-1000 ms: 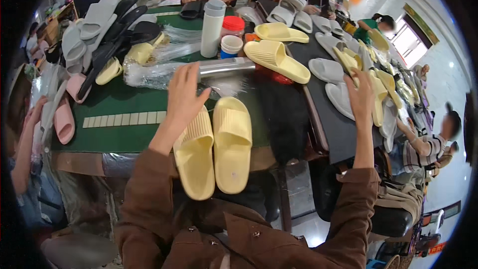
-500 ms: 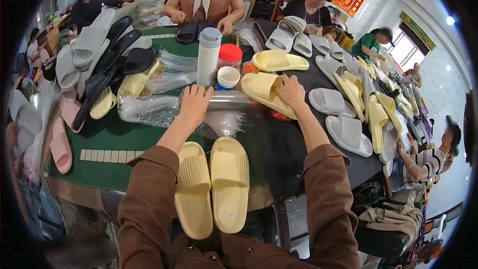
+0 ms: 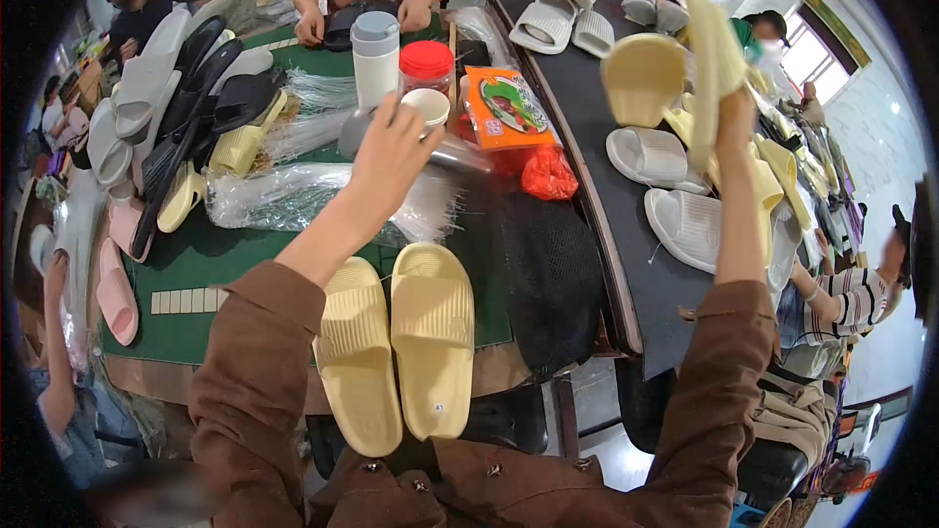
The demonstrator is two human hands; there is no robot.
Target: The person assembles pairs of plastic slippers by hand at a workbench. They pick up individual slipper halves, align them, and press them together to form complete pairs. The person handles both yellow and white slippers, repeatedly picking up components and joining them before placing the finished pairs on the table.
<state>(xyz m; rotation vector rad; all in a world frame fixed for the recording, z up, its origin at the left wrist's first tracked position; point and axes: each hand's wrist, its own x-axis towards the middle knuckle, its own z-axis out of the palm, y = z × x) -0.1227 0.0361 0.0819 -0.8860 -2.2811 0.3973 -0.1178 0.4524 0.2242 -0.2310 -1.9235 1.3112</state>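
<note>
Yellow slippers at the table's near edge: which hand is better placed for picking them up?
Probably the left hand: it is nearer the pair; the right hand holds another slipper aloft.

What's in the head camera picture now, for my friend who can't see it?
A person's right hand holds up a blurred yellow slipper, while the left hand is at a shiny cylinder. A pair of yellow slippers pokes over the near edge of a green table, with other slippers on both sides.

Near slippers (image 3: 432, 337): yellow, ridged, lay side by side
Raised slippers (image 3: 706, 78): yellow, blurred, hung aloft
Silver cylinder (image 3: 462, 154): slanted, blurred
</note>
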